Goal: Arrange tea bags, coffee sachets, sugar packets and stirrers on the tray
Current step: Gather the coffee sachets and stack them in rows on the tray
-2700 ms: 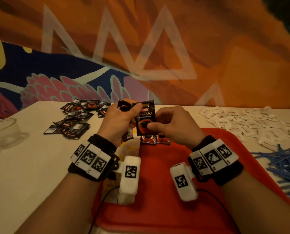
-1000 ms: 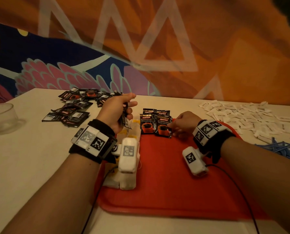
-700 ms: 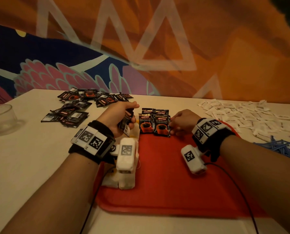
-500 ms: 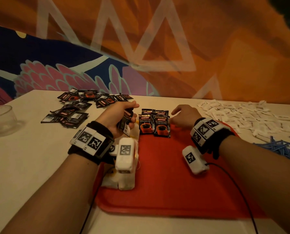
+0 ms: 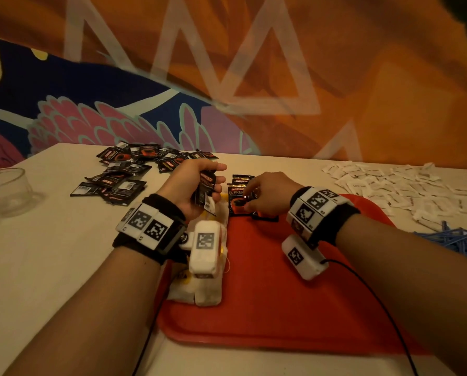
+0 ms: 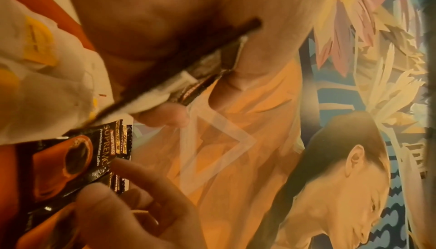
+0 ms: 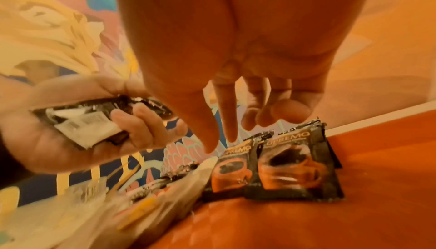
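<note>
My left hand [image 5: 209, 187] grips a small stack of black coffee sachets [image 5: 205, 189] upright above the left rim of the red tray [image 5: 267, 308]; the wrist view shows the stack [image 6: 188, 79] edge-on in the curled fingers. Two rows of coffee sachets [image 5: 236, 195] lie at the tray's far left corner. My right hand [image 5: 245, 203] hovers over them with fingers pointing down, the fingertips [image 7: 212, 146] at the top edge of the left sachet [image 7: 232, 171]. White tea bags [image 5: 202, 291] with yellow tags line the tray's left edge.
Loose coffee sachets [image 5: 123, 172] are scattered on the table at back left. White sugar packets [image 5: 389, 185] are spread at back right, with blue stirrers [image 5: 457, 240] in front of them. A glass bowl [image 5: 4, 191] stands at the far left. A painted wall rises behind.
My right hand took a sachet from the left hand's stack, laid it on the tray, lifted off briefly and has come back down onto the laid sachets. The left hand still holds its stack.
</note>
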Demonstrator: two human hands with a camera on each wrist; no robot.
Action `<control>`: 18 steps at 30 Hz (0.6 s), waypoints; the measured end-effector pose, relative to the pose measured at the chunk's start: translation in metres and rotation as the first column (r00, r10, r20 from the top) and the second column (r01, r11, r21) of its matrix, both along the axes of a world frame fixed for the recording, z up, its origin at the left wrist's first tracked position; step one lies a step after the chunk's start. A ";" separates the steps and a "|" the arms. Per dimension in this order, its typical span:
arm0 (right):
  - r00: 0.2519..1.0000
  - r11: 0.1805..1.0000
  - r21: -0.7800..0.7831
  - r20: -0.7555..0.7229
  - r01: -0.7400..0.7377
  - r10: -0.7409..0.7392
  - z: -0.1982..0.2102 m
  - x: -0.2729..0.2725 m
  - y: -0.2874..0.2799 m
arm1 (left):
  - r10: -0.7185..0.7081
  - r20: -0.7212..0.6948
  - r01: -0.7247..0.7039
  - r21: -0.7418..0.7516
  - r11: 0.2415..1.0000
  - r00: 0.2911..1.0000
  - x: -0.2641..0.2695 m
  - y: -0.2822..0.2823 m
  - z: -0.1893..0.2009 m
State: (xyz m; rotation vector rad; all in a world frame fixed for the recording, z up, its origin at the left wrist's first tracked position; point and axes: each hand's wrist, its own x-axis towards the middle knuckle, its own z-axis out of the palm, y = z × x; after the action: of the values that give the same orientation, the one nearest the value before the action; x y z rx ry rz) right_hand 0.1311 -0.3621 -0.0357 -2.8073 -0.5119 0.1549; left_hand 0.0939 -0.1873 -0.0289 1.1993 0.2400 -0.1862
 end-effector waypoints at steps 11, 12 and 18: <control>0.986 0.685 0.723 -0.161 0.094 0.035 -0.004 -0.026 -0.002 | 0.103 0.188 -0.114 0.044 0.993 0.977 -0.004 -0.012 0.001; 0.980 0.668 0.739 -0.185 0.088 0.076 -0.005 -0.027 0.000 | 0.093 0.204 -0.106 0.053 0.993 0.975 -0.004 -0.014 0.001; 0.987 0.657 0.754 0.087 0.022 -0.133 0.003 -0.028 0.001 | 0.155 0.329 -0.220 0.170 0.960 0.932 -0.002 -0.016 0.000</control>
State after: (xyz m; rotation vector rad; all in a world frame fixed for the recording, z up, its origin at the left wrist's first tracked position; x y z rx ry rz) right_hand 0.1027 -0.3614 -0.0330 -2.0039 -0.3624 -0.2293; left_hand 0.0923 -0.2031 -0.0291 1.3823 0.0960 0.2030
